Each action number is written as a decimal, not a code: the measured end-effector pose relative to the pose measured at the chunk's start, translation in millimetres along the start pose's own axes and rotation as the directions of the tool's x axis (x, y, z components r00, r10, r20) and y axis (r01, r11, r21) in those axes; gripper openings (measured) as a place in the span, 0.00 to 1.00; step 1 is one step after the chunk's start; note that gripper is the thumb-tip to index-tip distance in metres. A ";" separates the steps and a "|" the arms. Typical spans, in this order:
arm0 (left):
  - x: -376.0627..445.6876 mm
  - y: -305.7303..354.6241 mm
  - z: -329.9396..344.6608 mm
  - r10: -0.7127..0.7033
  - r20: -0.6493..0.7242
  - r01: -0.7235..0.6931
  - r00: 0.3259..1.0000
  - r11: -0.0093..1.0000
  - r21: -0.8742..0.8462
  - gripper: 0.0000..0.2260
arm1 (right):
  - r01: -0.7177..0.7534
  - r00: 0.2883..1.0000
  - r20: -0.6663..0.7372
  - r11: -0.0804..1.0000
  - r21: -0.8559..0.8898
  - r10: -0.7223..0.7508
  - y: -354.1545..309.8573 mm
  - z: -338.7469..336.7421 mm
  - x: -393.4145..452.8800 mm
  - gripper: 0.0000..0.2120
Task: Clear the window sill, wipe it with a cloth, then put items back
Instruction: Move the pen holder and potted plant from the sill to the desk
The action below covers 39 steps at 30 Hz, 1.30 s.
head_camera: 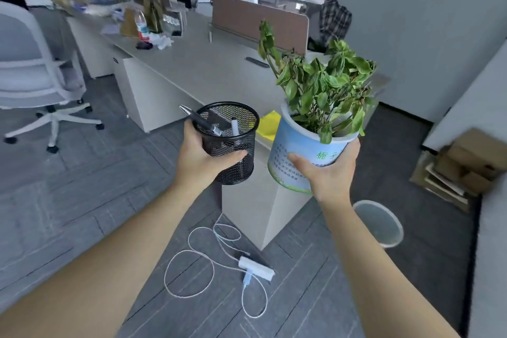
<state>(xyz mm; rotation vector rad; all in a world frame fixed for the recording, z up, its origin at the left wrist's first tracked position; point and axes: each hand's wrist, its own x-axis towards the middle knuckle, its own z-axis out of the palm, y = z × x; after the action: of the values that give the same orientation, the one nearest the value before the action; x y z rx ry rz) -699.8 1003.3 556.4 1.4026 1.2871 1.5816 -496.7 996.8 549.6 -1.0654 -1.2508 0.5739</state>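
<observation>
Hands: left hand [201, 156] wraps the black wire-mesh pen cup [229, 143], thumb across the front, fingers behind; right hand [326, 170] cups the pale blue printed plastic pot [299, 151] holding a leafy green plant [321, 85]. Both are carried in the air, just beside each other, over the near end of the long beige counter [208, 63].
Grip state: each grip is pressed closed around its own item; neither hand has a finger free.
Task position: judged to be the clearing or the returning step. No window sill can be identified for certain; the pale ledge at far right may be it.
Risk, pen cup: a silver-and-black pen [197, 118] leans out over the rim toward the left. A tilt that way could tip it out onto the floor.
Risk, plant: foliage is tall and top-heavy and the hold is one-handed at the lower wall. A wrist roll could spill soil or let the pot slip.
Risk, footing: a white cable with power adapter [255, 267] loops on the grey floor directly below. A foot catching it with both hands full means no recovery.
Risk, set-down: a yellow cloth [267, 125] lies on the counter edge behind the two items. Landing the pot on it could leave the pot unsteady.
Risk, bin: a translucent waste bin [380, 223] stands near the counter corner and could be kicked.
</observation>
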 end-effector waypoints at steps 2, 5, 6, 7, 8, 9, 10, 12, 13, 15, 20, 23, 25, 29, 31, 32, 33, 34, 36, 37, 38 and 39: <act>31.7 -13.9 -9.7 -0.006 -0.014 0.006 1.000 1.000 0.004 0.35 | 0.000 1.000 0.014 1.000 0.012 0.000 14.3 27.7 21.5 0.35; 82.6 -37.9 -27.3 -0.014 -0.014 0.014 1.000 1.000 0.004 0.35 | -0.022 1.000 0.013 1.000 -0.003 0.022 36.2 72.3 52.5 0.36; 100.5 -46.5 -33.8 -0.020 -0.004 0.020 1.000 1.000 0.007 0.35 | -0.032 0.999 0.002 0.999 -0.008 0.032 44.1 87.9 62.7 0.37; 118.8 -54.2 -40.5 -0.030 0.007 0.030 1.000 0.999 0.011 0.35 | -0.038 0.999 -0.011 0.999 -0.009 0.037 52.0 103.7 73.3 0.37; 137.2 -61.9 -47.1 -0.040 0.018 0.040 0.999 0.999 0.011 0.35 | -0.040 0.999 -0.026 0.999 -0.009 0.039 58.7 119.6 83.7 0.38; 154.6 -68.3 -53.3 -0.055 0.030 0.055 0.998 0.998 0.015 0.34 | -0.044 0.998 -0.041 0.999 -0.009 0.044 64.4 134.8 93.8 0.38; 171.6 -75.5 -58.6 -0.068 0.048 0.067 0.997 0.997 0.023 0.34 | -0.047 0.997 -0.053 0.999 -0.009 0.047 69.8 148.8 103.8 0.38; 205.6 -89.6 -64.6 -0.085 0.098 0.081 0.992 0.995 0.053 0.33 | -0.046 0.996 -0.071 0.999 -0.012 0.045 82.2 172.2 124.1 0.36; 221.4 -96.6 -65.4 -0.094 0.121 0.087 0.988 0.994 0.064 0.34 | -0.055 0.995 -0.083 0.998 -0.012 0.054 88.7 182.1 133.6 0.35; 252.5 -111.4 -62.1 -0.108 0.154 0.101 0.982 0.993 0.056 0.35 | -0.078 0.991 -0.110 0.997 -0.010 0.077 102.7 197.1 152.6 0.37; 323.6 -147.9 -35.8 -0.134 0.188 0.129 0.973 0.991 0.037 0.35 | -0.117 0.983 -0.145 0.993 -0.032 0.111 146.4 218.3 204.4 0.40; 363.3 -172.3 -16.4 -0.124 0.183 0.118 0.975 0.992 0.045 0.33 | -0.146 0.977 -0.164 0.988 -0.048 0.136 181.1 225.9 237.8 0.39; 387.9 -190.8 -4.1 -0.131 0.172 0.122 0.976 0.991 0.063 0.30 | -0.168 0.973 -0.172 0.984 -0.056 0.156 203.3 230.9 259.0 0.38; 433.9 -234.5 12.0 -0.200 0.148 0.195 0.969 0.979 0.052 0.30 | -0.202 0.970 -0.153 0.976 -0.077 0.189 243.8 248.4 298.4 0.34; 455.1 -254.9 17.6 -0.235 0.157 0.228 0.959 0.972 0.062 0.32 | -0.233 0.961 -0.175 0.968 -0.095 0.214 265.6 260.2 312.7 0.35; 465.5 -265.5 21.1 -0.244 0.161 0.236 0.956 0.969 0.069 0.34 | -0.241 0.958 -0.188 0.964 -0.114 0.218 276.6 266.8 319.2 0.36; 475.7 -274.9 24.9 -0.247 0.163 0.238 0.955 0.968 0.076 0.34 | -0.250 0.954 -0.203 0.959 -0.135 0.221 288.0 273.3 325.6 0.38; 485.9 -284.4 28.9 -0.246 0.170 0.235 0.954 0.969 0.080 0.33 | -0.259 0.951 -0.216 0.954 -0.152 0.223 299.5 279.6 331.8 0.39; 506.8 -304.3 36.6 -0.235 0.202 0.226 0.951 0.972 0.067 0.30 | -0.275 0.944 -0.239 0.944 -0.184 0.228 320.8 291.5 342.8 0.39; 517.0 -313.9 40.0 -0.227 0.223 0.219 0.948 0.974 0.063 0.28 | -0.287 0.938 -0.257 0.938 -0.195 0.233 330.1 297.2 347.4 0.40; 528.0 -323.6 43.1 -0.215 0.246 0.207 0.945 0.977 0.058 0.28 | -0.295 0.932 -0.275 0.934 -0.199 0.236 339.6 302.8 352.6 0.40; 538.9 -334.9 45.3 -0.215 0.267 0.206 0.939 0.977 0.064 0.28 | -0.305 0.926 -0.291 0.932 -0.199 0.241 349.5 308.5 357.5 0.40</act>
<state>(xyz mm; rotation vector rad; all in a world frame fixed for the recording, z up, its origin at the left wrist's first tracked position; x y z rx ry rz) -814.3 1612.4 413.0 1.3962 1.2559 1.1835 -625.7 1549.5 398.0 -1.4875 -0.9584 0.4793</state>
